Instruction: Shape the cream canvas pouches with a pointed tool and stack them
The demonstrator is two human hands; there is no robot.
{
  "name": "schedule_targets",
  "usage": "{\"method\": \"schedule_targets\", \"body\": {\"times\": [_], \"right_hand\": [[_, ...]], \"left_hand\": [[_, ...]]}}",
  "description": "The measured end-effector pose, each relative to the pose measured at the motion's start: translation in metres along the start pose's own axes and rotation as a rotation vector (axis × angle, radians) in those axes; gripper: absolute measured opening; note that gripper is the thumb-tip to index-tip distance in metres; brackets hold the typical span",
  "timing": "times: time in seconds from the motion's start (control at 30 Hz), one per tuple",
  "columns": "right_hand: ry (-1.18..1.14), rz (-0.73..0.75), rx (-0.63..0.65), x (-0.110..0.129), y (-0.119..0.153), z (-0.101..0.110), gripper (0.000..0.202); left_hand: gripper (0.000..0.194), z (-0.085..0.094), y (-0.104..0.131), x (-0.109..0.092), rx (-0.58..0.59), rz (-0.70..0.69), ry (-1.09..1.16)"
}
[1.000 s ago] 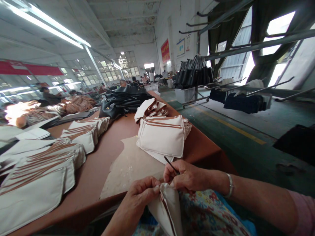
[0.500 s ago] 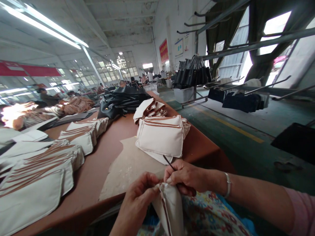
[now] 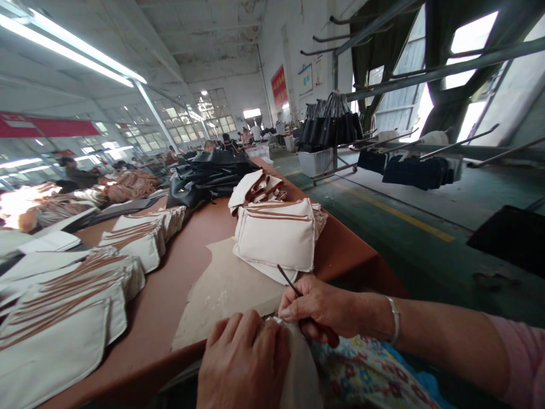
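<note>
The left hand lies clenched over the top of a cream-white canvas pouch held at the near edge of the long brown desk, above a flower-printed lap cloth. The right hand grips a thin dark tool with a reddish handle, its fingertips touching the pouch's upper edge. A stack of finished cream pouches with brown trim sits just beyond on the desk.

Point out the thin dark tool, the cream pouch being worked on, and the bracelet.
thin dark tool (image 3: pixel 286 278), head view, on its bare shaft above the fingers.
cream pouch (image 3: pixel 303 372), head view, on its fabric side.
bracelet (image 3: pixel 395 327), head view, on the band at the wrist.
</note>
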State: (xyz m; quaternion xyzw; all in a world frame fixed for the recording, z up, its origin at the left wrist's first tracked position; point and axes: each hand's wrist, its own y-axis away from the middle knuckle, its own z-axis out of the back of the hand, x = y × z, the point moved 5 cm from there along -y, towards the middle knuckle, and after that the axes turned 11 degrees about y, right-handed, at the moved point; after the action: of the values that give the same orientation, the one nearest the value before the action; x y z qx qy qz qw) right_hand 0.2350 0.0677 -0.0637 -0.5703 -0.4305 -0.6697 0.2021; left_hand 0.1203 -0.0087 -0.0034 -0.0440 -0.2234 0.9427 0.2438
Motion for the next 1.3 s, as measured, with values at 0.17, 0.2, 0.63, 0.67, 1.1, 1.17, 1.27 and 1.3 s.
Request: {"method": "schedule_targets", "body": {"times": [0.17,0.2,0.63,0.67,1.1,1.17,1.27,1.3], "right_hand": [[-0.007,-0.001,0.027,-0.002,0.000,0.002,0.016],[-0.012,-0.003,0.032,-0.002,0.000,0.002,0.017],[0.077,0.015,0.115,-0.002,0.003,0.002,0.011],[0.076,0.019,0.125,-0.002,0.004,0.003,0.010],[-0.170,-0.031,0.166,-0.015,-0.005,0.001,0.018],[-0.176,-0.019,0.169,-0.015,-0.006,0.000,0.018],[-0.167,-0.030,0.171,-0.014,-0.004,0.000,0.018],[-0.158,-0.037,0.170,-0.013,-0.003,0.000,0.017]], "left_hand": [[0.016,0.000,0.004,-0.002,0.026,0.004,-0.020],[0.016,-0.001,0.004,-0.003,0.041,0.014,-0.035],[0.023,-0.003,-0.001,0.014,0.019,0.053,-0.103],[0.024,0.002,-0.002,0.025,0.009,0.093,-0.137],[0.014,0.012,-0.002,-0.002,-0.056,-0.180,0.257],[0.016,0.008,-0.001,-0.002,-0.001,-0.213,0.203],[0.011,0.005,0.002,-0.002,0.085,-0.247,0.128],[0.011,0.005,0.003,-0.003,0.112,-0.252,0.104]]}}
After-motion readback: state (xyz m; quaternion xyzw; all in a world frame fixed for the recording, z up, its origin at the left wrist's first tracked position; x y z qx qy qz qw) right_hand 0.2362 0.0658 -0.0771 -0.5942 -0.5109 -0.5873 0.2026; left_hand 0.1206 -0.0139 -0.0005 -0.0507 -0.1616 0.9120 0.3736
